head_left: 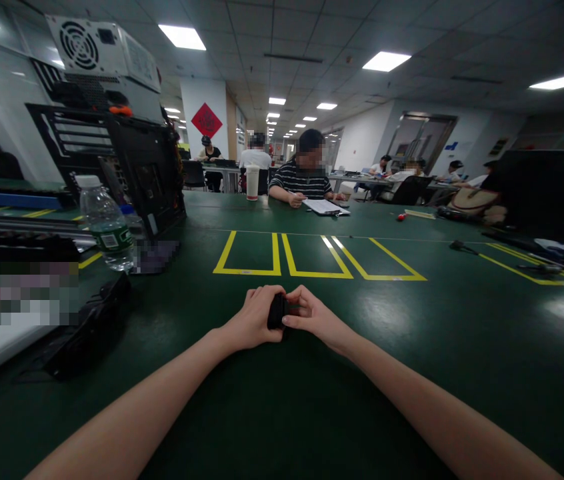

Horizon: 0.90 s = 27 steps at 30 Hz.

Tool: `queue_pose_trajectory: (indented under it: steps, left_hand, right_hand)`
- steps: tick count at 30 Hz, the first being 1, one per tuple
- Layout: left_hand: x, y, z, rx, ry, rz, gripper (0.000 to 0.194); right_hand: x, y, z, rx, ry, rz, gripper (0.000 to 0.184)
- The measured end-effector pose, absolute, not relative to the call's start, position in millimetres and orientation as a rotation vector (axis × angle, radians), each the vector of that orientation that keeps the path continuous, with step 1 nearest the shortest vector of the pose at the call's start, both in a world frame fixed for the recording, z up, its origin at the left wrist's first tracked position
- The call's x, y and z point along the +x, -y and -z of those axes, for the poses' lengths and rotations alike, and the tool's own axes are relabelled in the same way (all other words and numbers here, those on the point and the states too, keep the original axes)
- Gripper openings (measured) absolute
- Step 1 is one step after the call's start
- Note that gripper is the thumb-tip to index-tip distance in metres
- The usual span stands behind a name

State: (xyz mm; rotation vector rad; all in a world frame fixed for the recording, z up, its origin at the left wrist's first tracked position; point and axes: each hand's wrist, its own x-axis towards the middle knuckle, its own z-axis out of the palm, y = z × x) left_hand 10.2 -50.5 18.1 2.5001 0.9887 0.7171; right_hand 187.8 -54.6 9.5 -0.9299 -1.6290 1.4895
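Both my hands meet over the green table (pixel 412 347), just in front of the yellow painted boxes (pixel 312 257). A small black object (pixel 277 311) is gripped between them. My left hand (pixel 255 319) wraps its fingers round the object's left side. My right hand (pixel 312 315) pinches its right side with thumb and fingers. Most of the object is hidden by the fingers, so I cannot make out what it is.
A water bottle (pixel 105 223) and an open black computer case (pixel 127 160) stand at the left, with black parts (pixel 82 327) near the left edge. A person in a striped shirt (pixel 305 175) writes at the far side. Tools (pixel 462 247) lie at the right.
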Motion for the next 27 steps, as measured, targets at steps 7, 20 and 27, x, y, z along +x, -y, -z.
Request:
queue_pose_trajectory:
  steps: [7,20,27]
  left_hand:
    - [11.6,51.3,-19.6,2.509,-0.989,-0.735,0.053]
    - [10.6,51.6,-20.1,2.505,-0.987,-0.722,0.053]
    - [11.0,51.3,-18.8,2.502,-0.992,-0.724,0.053]
  right_hand:
    - [185.8,51.6,-1.7,-0.997,1.594,-1.426,0.029]
    - [188.3,54.4,-9.0,-0.936,1.638,-1.511,0.033]
    - [187.6,52.7,-4.9,-1.029,1.619,-1.462,0.028]
